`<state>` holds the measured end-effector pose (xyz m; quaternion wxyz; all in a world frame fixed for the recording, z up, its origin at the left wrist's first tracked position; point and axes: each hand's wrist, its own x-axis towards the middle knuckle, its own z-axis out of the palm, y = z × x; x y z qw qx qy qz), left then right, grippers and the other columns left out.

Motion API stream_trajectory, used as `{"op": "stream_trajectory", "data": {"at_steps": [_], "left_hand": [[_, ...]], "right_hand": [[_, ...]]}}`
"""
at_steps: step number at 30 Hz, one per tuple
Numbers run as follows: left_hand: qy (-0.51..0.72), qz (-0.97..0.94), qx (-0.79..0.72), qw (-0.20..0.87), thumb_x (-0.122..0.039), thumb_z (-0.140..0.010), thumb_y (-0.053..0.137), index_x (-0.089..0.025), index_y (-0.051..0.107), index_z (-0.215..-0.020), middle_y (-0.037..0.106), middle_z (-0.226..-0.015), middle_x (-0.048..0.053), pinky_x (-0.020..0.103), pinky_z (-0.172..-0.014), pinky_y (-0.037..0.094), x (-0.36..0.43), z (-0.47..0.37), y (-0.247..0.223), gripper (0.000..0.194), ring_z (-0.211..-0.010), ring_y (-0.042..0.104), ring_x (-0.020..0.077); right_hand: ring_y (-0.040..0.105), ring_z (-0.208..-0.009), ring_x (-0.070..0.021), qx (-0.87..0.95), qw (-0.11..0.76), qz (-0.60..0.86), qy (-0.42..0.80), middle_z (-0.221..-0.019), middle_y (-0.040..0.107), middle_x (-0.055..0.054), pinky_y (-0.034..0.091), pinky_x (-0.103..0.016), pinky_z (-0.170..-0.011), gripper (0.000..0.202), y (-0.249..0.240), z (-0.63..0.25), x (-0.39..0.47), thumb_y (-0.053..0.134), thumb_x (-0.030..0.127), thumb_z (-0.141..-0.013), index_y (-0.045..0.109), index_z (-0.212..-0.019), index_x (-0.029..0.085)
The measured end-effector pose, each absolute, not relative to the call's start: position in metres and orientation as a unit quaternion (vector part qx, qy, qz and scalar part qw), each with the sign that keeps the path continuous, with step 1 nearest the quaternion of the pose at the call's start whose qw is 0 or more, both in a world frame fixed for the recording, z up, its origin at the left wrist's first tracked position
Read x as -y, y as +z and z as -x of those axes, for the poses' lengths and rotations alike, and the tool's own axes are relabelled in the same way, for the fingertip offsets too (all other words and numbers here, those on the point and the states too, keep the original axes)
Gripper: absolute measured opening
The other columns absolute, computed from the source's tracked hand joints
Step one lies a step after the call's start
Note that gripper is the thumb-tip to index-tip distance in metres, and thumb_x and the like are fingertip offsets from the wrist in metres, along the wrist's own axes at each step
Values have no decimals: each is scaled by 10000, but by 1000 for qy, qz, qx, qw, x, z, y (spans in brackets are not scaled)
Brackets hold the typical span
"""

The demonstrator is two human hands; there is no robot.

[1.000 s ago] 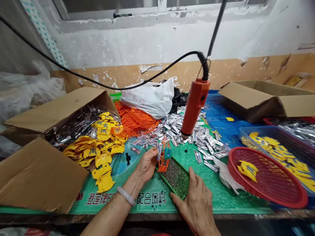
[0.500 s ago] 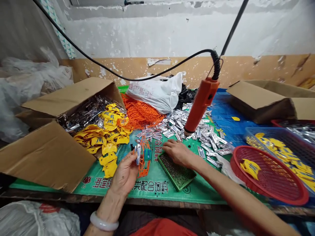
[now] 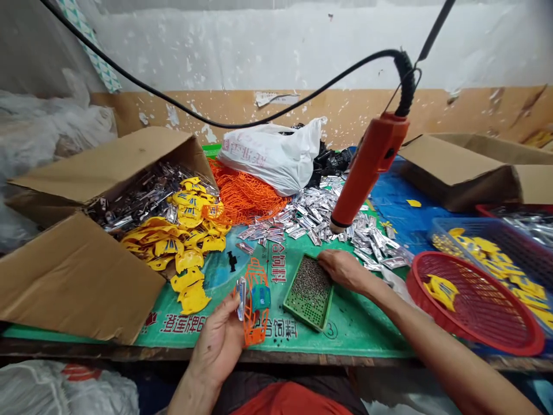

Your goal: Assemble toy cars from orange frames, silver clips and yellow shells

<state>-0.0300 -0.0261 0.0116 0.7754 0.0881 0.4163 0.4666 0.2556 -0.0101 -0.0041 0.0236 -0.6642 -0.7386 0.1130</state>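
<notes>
My left hand (image 3: 222, 331) is closed around an orange openwork plastic frame (image 3: 254, 334). A shiny silver plastic piece (image 3: 241, 297) lies against the frame by my thumb, and a teal piece (image 3: 261, 297) sits within it. At the upper right corner of a green tray (image 3: 322, 321), my right hand (image 3: 345, 271) has its fingers curled on the rim; the fingertips are partly hidden. Small dark screws (image 3: 309, 282) fill much of the tray, heaped toward its far end. Above my right hand hangs an orange electric screwdriver (image 3: 367, 167), its tip pointing down.
On the left, a cardboard box (image 3: 86, 276) spills silver parts and yellow pieces (image 3: 188, 262). Orange frames (image 3: 246, 193) and silver parts (image 3: 319, 210) are piled behind. A red basket (image 3: 475, 305) stands at the right. The screwdriver's black cable (image 3: 216, 122) crosses overhead.
The tray has turned, its near end swinging left. My right hand has gone from over the screws to the tray's right corner. My left hand has come nearer with the orange frame.
</notes>
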Motion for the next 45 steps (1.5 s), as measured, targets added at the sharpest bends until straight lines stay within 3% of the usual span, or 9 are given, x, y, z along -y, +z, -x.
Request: {"op": "stream_trajectory", "data": {"at_steps": [6,13,17,24,29,32,37,45], "left_hand": [[439,-39,-376,815,-106,-773,627,-156,688,-886,746,-792,35,378,-778,561,23,16,5,138,-688,690,180],[440,-47,-349,826,-146,-805,604,-163,685,-861,744,-780,25,361,-792,550,15,-5,10,100,-701,691,175],[440,-40,-341,830,-152,-808,605,-175,689,-841,742,-765,21,331,-733,553,15,-2,4,94,-678,685,166],[445,1,-347,826,-173,-841,575,-146,678,-795,725,-688,44,311,-614,537,12,8,-8,116,-585,664,170],[456,-4,-339,823,-178,-859,546,-152,675,-821,731,-695,54,317,-597,541,7,16,-10,137,-603,681,188],[462,-1,-345,817,-172,-883,500,-153,678,-818,729,-678,56,316,-579,541,7,20,-10,190,-583,679,191],[469,2,-359,807,-150,-914,415,-149,690,-822,735,-685,73,333,-595,554,7,22,-6,290,-596,687,197],[463,-22,-362,809,-131,-903,403,-144,703,-747,727,-644,85,326,-563,566,5,26,-5,339,-546,683,196]], "right_hand": [[573,-580,-199,635,105,759,100,-645,600,-64,335,-287,-544,260,-11,-257,46,307,224,-917,534,-989,119],[639,-606,-218,546,201,805,119,-756,670,-107,454,-308,-582,501,-18,-227,82,199,279,-906,379,-1316,53],[659,-685,-229,501,256,816,129,-898,699,-149,489,-331,-648,542,-20,-217,89,213,303,-885,453,-1312,71],[670,-774,-247,478,274,823,134,-1022,704,-175,508,-359,-724,590,-15,-211,89,228,311,-858,491,-1317,51],[666,-880,-242,438,351,815,145,-1125,684,-155,498,-334,-777,556,-19,-212,90,297,337,-849,546,-1291,109],[657,-904,-239,427,370,813,141,-1117,687,-144,493,-317,-776,550,-21,-212,90,316,339,-845,552,-1286,111],[653,-753,-216,411,392,808,157,-994,714,-137,494,-309,-715,586,-22,-204,89,271,368,-872,521,-1312,72],[652,-930,-224,404,423,792,176,-1168,664,-145,490,-312,-839,607,-16,-203,89,266,386,-863,505,-1323,71]]}}
